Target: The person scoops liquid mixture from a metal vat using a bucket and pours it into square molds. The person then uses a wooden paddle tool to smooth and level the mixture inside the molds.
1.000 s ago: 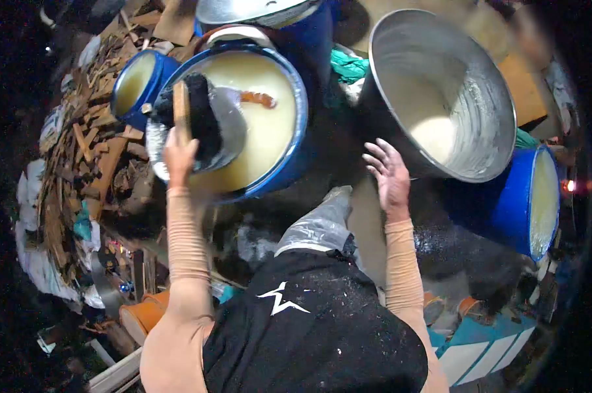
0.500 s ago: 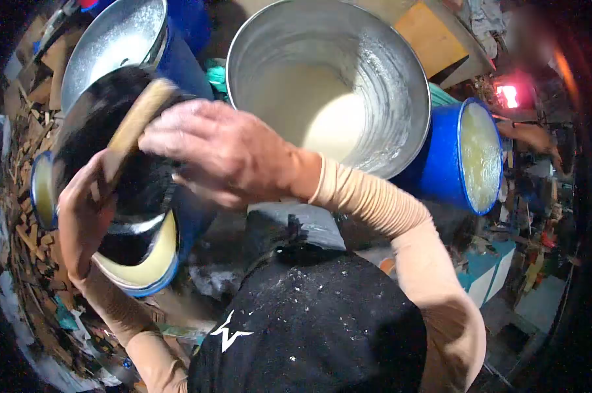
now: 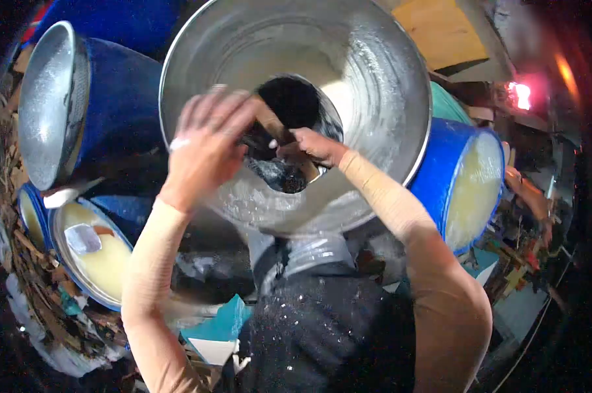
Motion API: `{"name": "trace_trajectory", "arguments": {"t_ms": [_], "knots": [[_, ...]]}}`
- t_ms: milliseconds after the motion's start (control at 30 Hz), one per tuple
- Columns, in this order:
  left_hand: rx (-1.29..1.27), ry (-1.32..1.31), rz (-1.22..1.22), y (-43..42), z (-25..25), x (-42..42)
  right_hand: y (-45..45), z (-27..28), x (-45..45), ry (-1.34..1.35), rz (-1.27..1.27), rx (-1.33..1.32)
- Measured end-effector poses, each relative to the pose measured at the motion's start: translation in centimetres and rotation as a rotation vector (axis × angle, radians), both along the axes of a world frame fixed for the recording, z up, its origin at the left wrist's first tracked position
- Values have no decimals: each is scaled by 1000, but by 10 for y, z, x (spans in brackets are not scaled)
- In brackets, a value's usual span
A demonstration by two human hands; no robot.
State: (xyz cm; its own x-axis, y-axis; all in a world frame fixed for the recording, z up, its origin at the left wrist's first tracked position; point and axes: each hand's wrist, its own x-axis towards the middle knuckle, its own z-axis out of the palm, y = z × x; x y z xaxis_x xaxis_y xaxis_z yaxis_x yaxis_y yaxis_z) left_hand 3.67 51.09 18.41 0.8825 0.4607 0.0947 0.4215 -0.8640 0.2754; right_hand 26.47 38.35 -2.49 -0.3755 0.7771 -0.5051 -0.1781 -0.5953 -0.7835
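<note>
A black round bucket [image 3: 294, 98] with a wooden bar handle [image 3: 269, 119] is down inside the wide metal vat [image 3: 387, 92], tilted over its pale contents. My right hand [image 3: 315, 147] is closed around the lower right part of that handle. Left of the handle's upper end, my left hand [image 3: 205, 145] is raised over the vat's near left side. Its fingers are spread and blurred, with nothing visible in them. The bucket's inside looks dark, so what it contains is hard to make out.
On the right stands a blue barrel [image 3: 476, 190] of pale liquid. A metal basin [image 3: 47, 98] leans against another blue barrel [image 3: 122, 98] at left. Below it, a tub [image 3: 112, 272] of yellowish liquid holds a whitish square piece [image 3: 83, 238]. Wood scraps [image 3: 17, 223] lie far left.
The black bucket has moved from the left side, over the tub, into the metal vat. My left hand has come off the handle, and my right hand now grips it. The view has shifted.
</note>
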Motion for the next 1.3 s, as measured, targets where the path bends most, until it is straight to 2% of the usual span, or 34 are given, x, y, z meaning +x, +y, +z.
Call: {"name": "trace_trajectory", "arguments": {"t_ms": [33, 133, 167, 233, 267, 300, 333, 367, 400, 467, 533, 600, 633, 700, 733, 800, 867, 967, 1033, 1133, 1300], "knots": [[19, 5, 112, 24, -19, -3, 7, 4, 4, 187, -205, -92], [86, 10, 543, 83, -102, -42, 9, -143, 29, 190, -514, -372], [65, 36, 539, 92, -132, -54, 8, -186, 33, 203, -516, -403], [-92, 5, 619, 105, -187, -73, 13, -280, 43, 1, -788, -489], [-116, 32, 624, 105, -200, -70, 7, -348, 50, 4, -781, -524], [-75, 110, 755, 104, -206, -60, -2, -424, 57, -354, -840, -450], [-25, 184, 883, 107, -212, -51, 11, -450, 64, -623, -857, -366], [-26, 150, 867, 108, -217, -47, 24, -474, 70, -915, -861, -315], [-32, 121, 851, 109, -220, -47, 51, -461, 80, -1114, -833, -279], [-52, 172, 813, 109, -228, -53, 67, -510, 97, -1278, -947, -153], [-116, 208, 859, 109, -230, -58, 80, -548, 117, -1636, -701, -278], [-99, 294, 836, 96, -235, -86, 73, -644, 138, -1481, -1163, 266], [-69, 363, 810, 90, -232, -106, 82, -653, 143, -1515, -1151, 291], [-37, 438, 781, 72, -207, -156, 99, -640, 145, -1571, -968, 37], [-72, 691, 516, 56, -187, -192, 106, -641, 148, -1576, -908, -21], [-96, 994, 145, 42, -161, -228, 114, -653, 154, -1576, -810, -105], [-80, 1057, 56, 42, -161, -230, 125, -662, 152, -1561, -732, -163], [345, 966, -60, 40, -175, -208, 142, -668, 134, -1520, -586, -250], [177, 863, 164, 42, -184, -185, 154, -655, 112, -1483, -486, -294], [-110, 534, 657, 61, -213, -128, 169, -650, 81, -1416, -338, -355], [-188, 292, 838, 94, -228, -88, 180, -621, 33, -1314, -137, -435]]}}
